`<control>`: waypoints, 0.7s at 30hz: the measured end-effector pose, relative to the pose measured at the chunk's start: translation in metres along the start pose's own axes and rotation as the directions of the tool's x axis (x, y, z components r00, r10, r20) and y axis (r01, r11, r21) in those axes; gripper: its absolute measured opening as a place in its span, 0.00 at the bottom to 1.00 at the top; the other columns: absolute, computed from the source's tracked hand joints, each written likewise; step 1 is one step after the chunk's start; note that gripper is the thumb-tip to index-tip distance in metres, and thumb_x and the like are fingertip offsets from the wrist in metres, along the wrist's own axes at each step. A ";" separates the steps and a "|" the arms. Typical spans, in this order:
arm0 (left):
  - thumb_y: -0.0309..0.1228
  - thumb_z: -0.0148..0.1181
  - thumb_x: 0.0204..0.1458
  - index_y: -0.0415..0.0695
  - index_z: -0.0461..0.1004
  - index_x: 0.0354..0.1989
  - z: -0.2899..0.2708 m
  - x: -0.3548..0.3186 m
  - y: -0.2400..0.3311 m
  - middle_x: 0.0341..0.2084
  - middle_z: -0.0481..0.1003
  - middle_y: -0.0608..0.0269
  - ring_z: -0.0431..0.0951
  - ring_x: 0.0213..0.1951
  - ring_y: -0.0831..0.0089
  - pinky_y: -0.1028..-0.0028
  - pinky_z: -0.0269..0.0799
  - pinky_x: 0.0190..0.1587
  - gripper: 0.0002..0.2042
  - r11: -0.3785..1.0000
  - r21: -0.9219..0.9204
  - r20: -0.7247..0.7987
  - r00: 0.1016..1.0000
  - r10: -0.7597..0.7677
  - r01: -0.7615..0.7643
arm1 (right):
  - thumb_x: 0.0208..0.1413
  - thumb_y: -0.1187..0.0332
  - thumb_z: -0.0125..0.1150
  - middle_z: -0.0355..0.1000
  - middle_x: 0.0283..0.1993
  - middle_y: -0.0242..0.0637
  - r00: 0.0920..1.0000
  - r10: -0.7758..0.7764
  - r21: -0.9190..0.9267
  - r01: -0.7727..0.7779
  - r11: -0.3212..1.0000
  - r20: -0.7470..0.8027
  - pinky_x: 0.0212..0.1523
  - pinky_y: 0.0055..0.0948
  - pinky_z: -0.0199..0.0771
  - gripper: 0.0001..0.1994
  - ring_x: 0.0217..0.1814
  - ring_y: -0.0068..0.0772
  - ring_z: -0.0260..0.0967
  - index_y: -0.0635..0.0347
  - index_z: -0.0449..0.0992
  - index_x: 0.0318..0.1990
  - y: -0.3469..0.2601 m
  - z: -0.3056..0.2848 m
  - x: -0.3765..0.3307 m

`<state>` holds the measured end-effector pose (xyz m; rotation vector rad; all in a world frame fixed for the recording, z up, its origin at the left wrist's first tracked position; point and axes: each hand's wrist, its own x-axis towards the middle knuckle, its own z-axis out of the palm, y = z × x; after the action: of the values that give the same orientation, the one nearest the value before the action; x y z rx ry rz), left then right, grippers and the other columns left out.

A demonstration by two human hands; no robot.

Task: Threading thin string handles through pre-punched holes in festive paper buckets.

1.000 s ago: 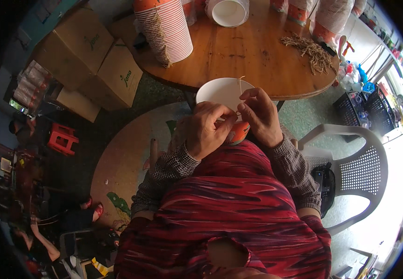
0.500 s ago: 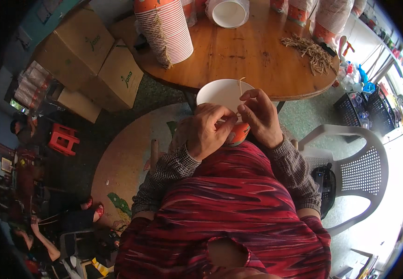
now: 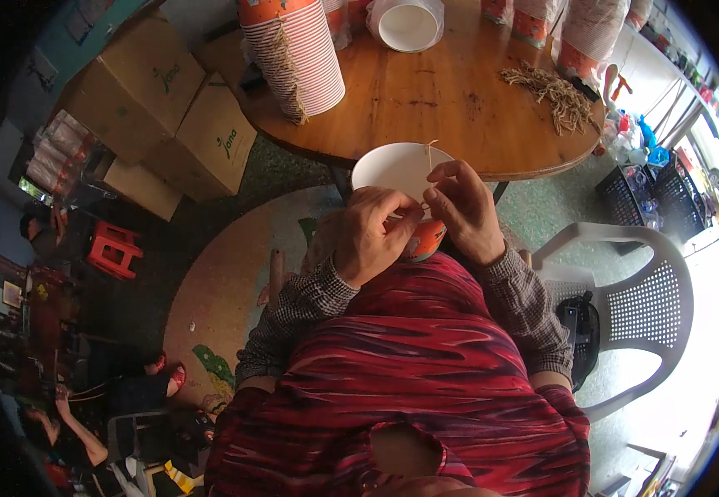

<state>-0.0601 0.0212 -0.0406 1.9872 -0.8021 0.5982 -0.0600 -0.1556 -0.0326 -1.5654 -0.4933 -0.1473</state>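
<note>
An orange paper bucket [image 3: 428,239] with a white inside stands in front of my belly, its mouth facing up and away. Over its near rim, my left hand [image 3: 375,228] and my right hand [image 3: 466,209] pinch a thin tan string [image 3: 430,156] between thumbs and fingertips. One end of this string sticks up above my right fingers; its lower part runs down toward the rim between the hands. My fingers cover much of the near rim, so how the string meets the bucket is hidden.
On the wooden table [image 3: 426,99] are a tall stack of buckets [image 3: 314,66] with strings hanging on it, a wrapped white bucket [image 3: 409,26] and a string pile [image 3: 554,93]. Cardboard boxes [image 3: 152,99] stand left, a plastic chair [image 3: 658,290] right. Another person's arm [image 3: 82,427] shows lower left.
Almost nothing differs. Both hands hold the same pinch on the string, and the view has shifted very slightly.
</note>
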 end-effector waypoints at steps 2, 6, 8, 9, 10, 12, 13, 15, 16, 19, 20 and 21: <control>0.23 0.61 0.46 0.40 0.74 0.29 0.000 0.000 -0.001 0.25 0.75 0.60 0.75 0.30 0.65 0.70 0.69 0.33 0.03 1.000 0.006 0.001 1.000 0.007 -0.007 | 0.58 0.73 0.56 0.68 0.29 0.33 1.000 0.004 -0.009 -0.004 1.000 -0.002 0.34 0.21 0.67 0.10 0.31 0.19 0.66 0.63 0.64 0.43 -0.001 0.000 0.000; 0.23 0.61 0.46 0.39 0.74 0.30 0.000 0.001 -0.001 0.25 0.74 0.60 0.75 0.30 0.66 0.71 0.69 0.32 0.03 0.998 0.037 0.002 0.999 0.052 -0.052 | 0.57 0.73 0.57 0.68 0.28 0.33 1.000 0.019 -0.020 -0.019 1.000 0.005 0.34 0.21 0.66 0.10 0.31 0.19 0.66 0.64 0.64 0.43 -0.001 -0.002 0.000; 0.23 0.61 0.46 0.40 0.74 0.30 0.000 0.000 0.001 0.25 0.74 0.60 0.74 0.31 0.67 0.72 0.70 0.31 0.03 0.999 0.025 0.003 1.000 0.028 -0.028 | 0.57 0.73 0.57 0.68 0.28 0.33 1.000 0.009 -0.021 -0.009 1.000 0.001 0.34 0.22 0.67 0.10 0.31 0.19 0.66 0.64 0.64 0.43 -0.001 -0.001 -0.001; 0.23 0.61 0.46 0.40 0.74 0.30 0.001 0.000 0.001 0.25 0.74 0.60 0.74 0.31 0.67 0.72 0.70 0.31 0.03 0.999 0.025 0.004 1.000 0.030 -0.030 | 0.57 0.72 0.57 0.68 0.27 0.34 1.000 -0.001 -0.022 0.001 1.000 -0.001 0.33 0.22 0.67 0.10 0.31 0.20 0.66 0.64 0.64 0.43 -0.002 -0.001 -0.001; 0.23 0.61 0.46 0.40 0.74 0.30 0.001 -0.002 0.000 0.26 0.74 0.60 0.74 0.32 0.67 0.72 0.70 0.30 0.03 1.000 0.000 0.013 1.000 0.000 0.000 | 0.57 0.72 0.57 0.68 0.27 0.34 1.000 -0.002 -0.023 0.002 1.000 -0.003 0.33 0.22 0.67 0.10 0.31 0.20 0.66 0.64 0.64 0.43 -0.003 -0.001 -0.001; 0.23 0.61 0.46 0.40 0.74 0.30 0.002 -0.003 -0.001 0.26 0.74 0.60 0.74 0.32 0.68 0.73 0.71 0.30 0.03 0.999 -0.027 0.026 0.999 -0.026 0.027 | 0.57 0.72 0.57 0.68 0.27 0.35 1.000 0.006 -0.048 -0.006 0.999 0.000 0.33 0.22 0.67 0.10 0.30 0.20 0.66 0.64 0.64 0.43 -0.002 -0.001 -0.002; 0.23 0.61 0.47 0.39 0.74 0.30 0.002 -0.003 -0.001 0.27 0.74 0.60 0.74 0.32 0.68 0.74 0.71 0.30 0.04 0.999 -0.015 0.024 0.999 -0.033 0.034 | 0.57 0.72 0.57 0.68 0.27 0.35 1.000 0.005 -0.049 -0.005 0.999 -0.004 0.33 0.22 0.67 0.10 0.30 0.20 0.66 0.64 0.64 0.43 -0.001 -0.001 -0.002; 0.23 0.61 0.47 0.39 0.74 0.30 0.003 -0.002 -0.001 0.27 0.75 0.60 0.75 0.32 0.69 0.74 0.72 0.29 0.04 0.999 -0.011 0.028 0.999 -0.036 0.037 | 0.57 0.73 0.57 0.69 0.27 0.36 1.000 -0.023 -0.046 0.022 0.999 -0.009 0.32 0.22 0.67 0.09 0.30 0.21 0.67 0.64 0.65 0.42 0.001 -0.002 -0.001; 0.23 0.60 0.47 0.39 0.74 0.31 0.002 -0.001 -0.002 0.28 0.75 0.60 0.75 0.32 0.68 0.74 0.73 0.30 0.04 1.000 0.005 0.038 0.999 -0.028 0.028 | 0.57 0.73 0.57 0.69 0.27 0.36 1.000 -0.022 -0.048 0.021 0.999 -0.017 0.32 0.22 0.67 0.09 0.30 0.21 0.67 0.64 0.65 0.42 0.002 -0.003 -0.001; 0.23 0.60 0.48 0.38 0.73 0.31 0.002 -0.002 0.002 0.28 0.75 0.59 0.76 0.31 0.68 0.74 0.73 0.30 0.03 0.999 0.000 0.044 0.998 -0.043 0.043 | 0.56 0.72 0.57 0.69 0.26 0.36 1.000 -0.002 -0.086 0.001 0.996 -0.012 0.33 0.24 0.69 0.09 0.29 0.22 0.68 0.64 0.66 0.42 -0.005 -0.002 -0.003; 0.23 0.60 0.48 0.38 0.73 0.31 0.002 -0.002 0.004 0.28 0.75 0.58 0.76 0.31 0.67 0.74 0.73 0.30 0.03 0.997 0.001 0.038 0.996 -0.083 0.083 | 0.56 0.72 0.57 0.69 0.26 0.36 1.000 -0.002 -0.089 0.000 0.996 -0.020 0.33 0.24 0.69 0.09 0.29 0.22 0.68 0.64 0.66 0.42 -0.004 -0.002 -0.003; 0.23 0.60 0.48 0.38 0.73 0.31 0.003 -0.002 0.003 0.28 0.75 0.58 0.76 0.31 0.67 0.74 0.73 0.30 0.03 0.997 -0.004 0.043 0.996 -0.078 0.078 | 0.56 0.72 0.57 0.69 0.26 0.37 1.000 -0.009 -0.081 0.007 0.997 -0.016 0.33 0.24 0.69 0.09 0.30 0.22 0.68 0.64 0.66 0.42 -0.002 -0.002 -0.002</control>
<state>-0.0635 0.0183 -0.0413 2.0225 -0.7474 0.5091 -0.0627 -0.1583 -0.0311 -1.6399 -0.4860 -0.1878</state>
